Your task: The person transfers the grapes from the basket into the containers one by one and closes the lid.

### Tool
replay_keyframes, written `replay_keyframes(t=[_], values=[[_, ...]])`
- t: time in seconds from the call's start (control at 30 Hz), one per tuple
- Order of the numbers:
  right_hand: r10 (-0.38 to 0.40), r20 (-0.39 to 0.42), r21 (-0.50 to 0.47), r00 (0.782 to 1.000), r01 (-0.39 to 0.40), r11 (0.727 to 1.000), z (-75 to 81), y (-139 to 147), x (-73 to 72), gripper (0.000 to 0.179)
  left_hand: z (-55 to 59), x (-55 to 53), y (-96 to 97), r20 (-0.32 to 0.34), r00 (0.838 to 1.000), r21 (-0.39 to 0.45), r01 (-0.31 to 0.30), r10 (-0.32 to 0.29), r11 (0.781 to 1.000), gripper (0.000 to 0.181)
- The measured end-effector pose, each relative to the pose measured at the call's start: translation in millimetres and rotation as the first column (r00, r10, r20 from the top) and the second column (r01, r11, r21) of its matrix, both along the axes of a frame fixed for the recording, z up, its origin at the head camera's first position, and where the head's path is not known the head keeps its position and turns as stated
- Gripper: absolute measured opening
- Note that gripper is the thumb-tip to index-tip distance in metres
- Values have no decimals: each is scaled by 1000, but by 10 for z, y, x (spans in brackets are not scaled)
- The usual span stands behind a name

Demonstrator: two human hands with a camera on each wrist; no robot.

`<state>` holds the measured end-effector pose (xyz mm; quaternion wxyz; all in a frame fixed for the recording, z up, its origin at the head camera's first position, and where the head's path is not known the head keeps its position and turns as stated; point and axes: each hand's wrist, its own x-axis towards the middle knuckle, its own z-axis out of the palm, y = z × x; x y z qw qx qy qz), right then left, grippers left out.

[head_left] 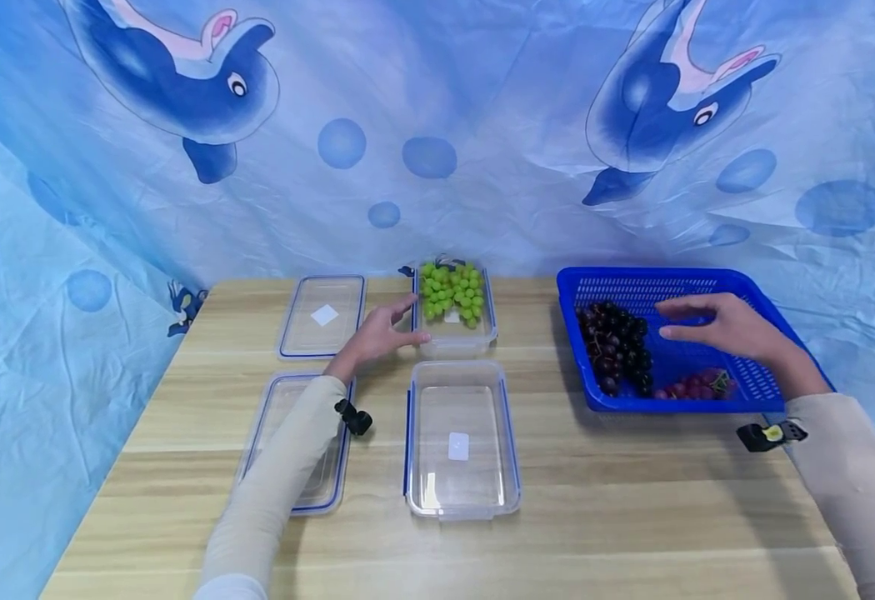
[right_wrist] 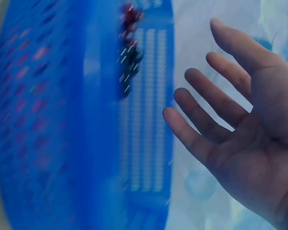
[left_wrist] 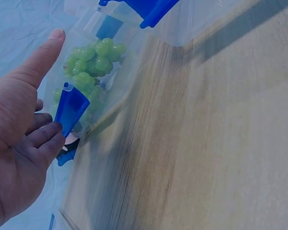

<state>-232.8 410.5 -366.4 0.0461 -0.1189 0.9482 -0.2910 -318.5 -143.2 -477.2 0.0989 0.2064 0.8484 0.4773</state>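
Green grapes (head_left: pixel 452 292) lie in a small clear container (head_left: pixel 460 340) at the back middle. My left hand (head_left: pixel 381 333) is at that container's left side, thumb and fingers spread; in the left wrist view its fingertips overlap a blue side clip (left_wrist: pixel 72 108), and I cannot tell if they touch it. My right hand (head_left: pixel 726 325) hovers over the blue basket (head_left: pixel 655 406), fingers extended and holding nothing. Inside the basket are dark grapes (head_left: pixel 617 346) on the left and a red bunch (head_left: pixel 696 386) at the front. The right wrist view shows the basket blurred.
A larger clear container (head_left: pixel 458 483) with nothing in it stands in front of the grape container. Two clear lids with blue seals, a small one (head_left: pixel 322 333) and a large one (head_left: pixel 325 475) partly under my left arm, lie at left. A dolphin-print curtain (head_left: pixel 437 217) hangs behind the table.
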Motion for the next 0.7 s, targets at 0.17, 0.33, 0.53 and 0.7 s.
replay_keyframes(t=[0.17, 0.33, 0.53, 0.7], values=[[19, 66, 78, 998, -24, 997, -175, 302, 105, 54, 16, -5, -5, -12, 1000, -9, 6, -6, 1000, 102], [51, 119, 142, 992, -68, 988, -307, 493, 176, 61, 27, -1, -2, 0, 1000, -22, -5, 5, 1000, 103], [93, 159, 149, 983, -117, 982, -420, 611, 210, 62, 41, 3, 7, 5, 1000, -25, -12, 12, 1000, 104], [113, 232, 121, 966, -144, 982, -484, 651, 232, 62, 26, 2, 5, 0, 1000, -20, -8, 8, 1000, 104]])
